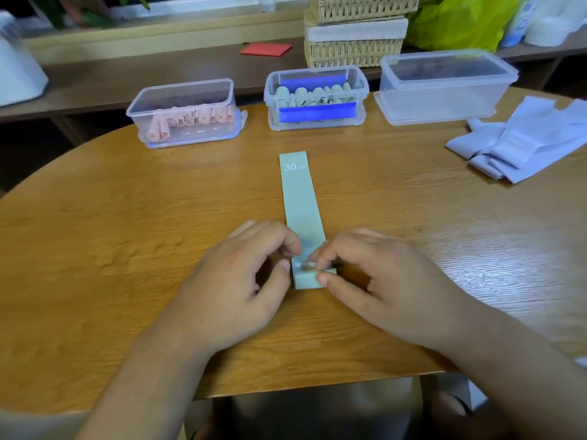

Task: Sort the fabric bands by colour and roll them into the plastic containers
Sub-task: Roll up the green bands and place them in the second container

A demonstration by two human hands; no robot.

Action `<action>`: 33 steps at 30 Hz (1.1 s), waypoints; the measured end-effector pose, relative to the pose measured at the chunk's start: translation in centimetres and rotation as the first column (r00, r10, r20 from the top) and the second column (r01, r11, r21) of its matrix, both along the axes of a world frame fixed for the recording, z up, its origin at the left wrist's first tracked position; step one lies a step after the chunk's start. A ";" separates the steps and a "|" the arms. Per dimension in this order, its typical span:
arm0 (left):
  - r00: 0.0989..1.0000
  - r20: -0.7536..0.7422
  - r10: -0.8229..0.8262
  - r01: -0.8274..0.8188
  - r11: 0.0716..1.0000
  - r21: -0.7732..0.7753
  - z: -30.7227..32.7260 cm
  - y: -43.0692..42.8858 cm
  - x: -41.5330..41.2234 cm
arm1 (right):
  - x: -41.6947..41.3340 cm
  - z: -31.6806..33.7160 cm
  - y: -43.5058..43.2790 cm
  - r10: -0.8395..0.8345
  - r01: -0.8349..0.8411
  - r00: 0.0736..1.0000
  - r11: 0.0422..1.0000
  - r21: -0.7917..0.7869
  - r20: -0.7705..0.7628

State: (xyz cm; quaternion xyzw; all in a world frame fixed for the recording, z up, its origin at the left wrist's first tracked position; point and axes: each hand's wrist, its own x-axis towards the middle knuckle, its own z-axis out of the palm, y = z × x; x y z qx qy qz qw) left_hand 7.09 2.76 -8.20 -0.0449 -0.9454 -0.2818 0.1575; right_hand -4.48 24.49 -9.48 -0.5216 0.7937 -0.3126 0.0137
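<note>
A pale green fabric band marked "30 LB" lies flat on the wooden table, pointing away from me. Its near end is folded over into a small roll. My left hand and my right hand pinch that rolled end from either side with curled fingers and thumbs. At the back left a clear plastic container holds rolled pink bands. The middle container, with blue clips, holds rolled green bands. The right container looks empty. A pile of loose lilac bands lies at the far right.
Behind the table runs a low shelf with a stacked wicker basket, a red sheet, a bright green bag and a white object at the left. The table's rounded front edge is close to my body.
</note>
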 end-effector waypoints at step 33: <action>0.986 -0.002 -0.166 0.165 0.980 -0.110 -0.3 -0.3 0.1 | -0.1 0.0 0.7 0.034 -0.035 0.987 0.999 -0.004 -0.159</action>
